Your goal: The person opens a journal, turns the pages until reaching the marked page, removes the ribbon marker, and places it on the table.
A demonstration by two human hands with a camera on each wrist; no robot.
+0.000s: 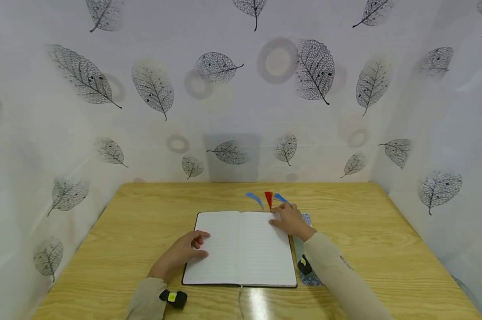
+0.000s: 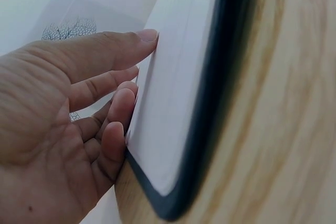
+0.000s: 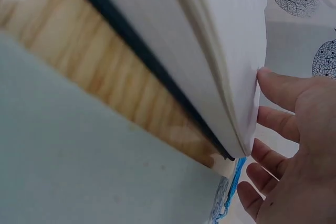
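An open notebook [image 1: 260,249] with blank lined pages and a dark cover lies flat on the table. My left hand [image 1: 181,250] rests on the outer edge of its left page. In the left wrist view, the thumb and loosely bent fingertips [image 2: 147,36] touch the paper. At the upper right corner of the right page is my right hand [image 1: 289,220], its fingers spread and lightly bent. The right wrist view shows the thumb [image 3: 273,82] and fingertips against the page, pinching nothing visible. Beyond the top edge lie a red tassel [image 1: 268,198] and a blue tassel [image 1: 255,199].
Right of the notebook, a pale strip with blue patterned ends [image 1: 310,279] lies partly under my right forearm. Another blue tassel [image 1: 281,198] shows behind the right hand. A thin ribbon [image 1: 241,302] hangs from the notebook's near edge. Leaf-printed sheeting [image 1: 241,111] surrounds the wooden table [image 1: 145,209].
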